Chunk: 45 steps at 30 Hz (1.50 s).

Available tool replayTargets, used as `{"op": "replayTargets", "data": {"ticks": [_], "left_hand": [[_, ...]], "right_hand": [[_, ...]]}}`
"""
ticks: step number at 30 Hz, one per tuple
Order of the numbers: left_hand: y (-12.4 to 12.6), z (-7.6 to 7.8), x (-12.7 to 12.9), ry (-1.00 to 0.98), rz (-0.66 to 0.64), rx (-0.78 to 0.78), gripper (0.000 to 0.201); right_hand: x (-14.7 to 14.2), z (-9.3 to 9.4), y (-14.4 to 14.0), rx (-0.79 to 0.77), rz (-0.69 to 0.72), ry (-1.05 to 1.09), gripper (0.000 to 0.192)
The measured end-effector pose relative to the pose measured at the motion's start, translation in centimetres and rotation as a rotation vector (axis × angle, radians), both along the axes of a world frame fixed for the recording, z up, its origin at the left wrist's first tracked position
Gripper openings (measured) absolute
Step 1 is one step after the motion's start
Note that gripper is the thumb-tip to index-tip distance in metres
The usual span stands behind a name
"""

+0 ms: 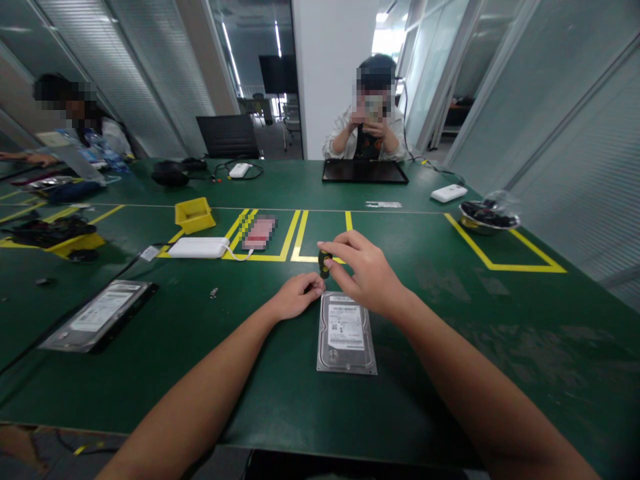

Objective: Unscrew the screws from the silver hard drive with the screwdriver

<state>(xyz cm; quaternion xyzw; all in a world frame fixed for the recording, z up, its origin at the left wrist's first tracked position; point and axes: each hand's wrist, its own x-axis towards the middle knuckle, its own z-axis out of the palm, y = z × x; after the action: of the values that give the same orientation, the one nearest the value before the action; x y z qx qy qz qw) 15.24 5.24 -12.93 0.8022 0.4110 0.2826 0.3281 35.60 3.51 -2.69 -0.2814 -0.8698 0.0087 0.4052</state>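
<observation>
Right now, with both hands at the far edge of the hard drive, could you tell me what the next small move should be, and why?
Probably lower the screwdriver tip onto the hard drive near its far-left corner. The right hand holds the tool upright just above that edge, and the left hand rests at the same corner, seemingly steadying it.

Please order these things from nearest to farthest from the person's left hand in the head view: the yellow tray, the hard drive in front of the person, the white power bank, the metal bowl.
From the left hand:
1. Hard drive, just right of the hand, nearly touching it.
2. White power bank, to the left and farther back.
3. Yellow tray, behind the power bank.
4. Metal bowl, far right, near the table's edge.
</observation>
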Motion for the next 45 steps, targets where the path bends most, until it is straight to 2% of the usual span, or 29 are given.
{"op": "replayTargets", "data": {"ticks": [15, 24, 31, 41, 45], "left_hand": [[0.10, -0.32, -0.04, 0.026, 0.024, 0.005, 0.009], [-0.07, 0.29, 0.08, 0.017, -0.006, 0.003, 0.009], [-0.08, 0.42, 0.09, 0.009, -0.011, -0.003, 0.009], [0.02, 0.35, 0.00, -0.001, -0.019, -0.011, 0.008], [0.11, 0.28, -0.08, -0.003, -0.024, -0.031, 0.009]], "right_hand": [[0.08, 0.05, 0.16, -0.031, 0.055, 0.010, 0.030], [-0.20, -0.16, 0.29, -0.027, 0.052, 0.073, 0.019], [-0.18, -0.20, 0.15, -0.030, 0.063, 0.096, 0.021], [-0.39, -0.44, 0.27, -0.001, 0.063, 0.114, 0.008], [-0.39, -0.61, 0.30, -0.001, 0.090, 0.123, 0.018]]}}
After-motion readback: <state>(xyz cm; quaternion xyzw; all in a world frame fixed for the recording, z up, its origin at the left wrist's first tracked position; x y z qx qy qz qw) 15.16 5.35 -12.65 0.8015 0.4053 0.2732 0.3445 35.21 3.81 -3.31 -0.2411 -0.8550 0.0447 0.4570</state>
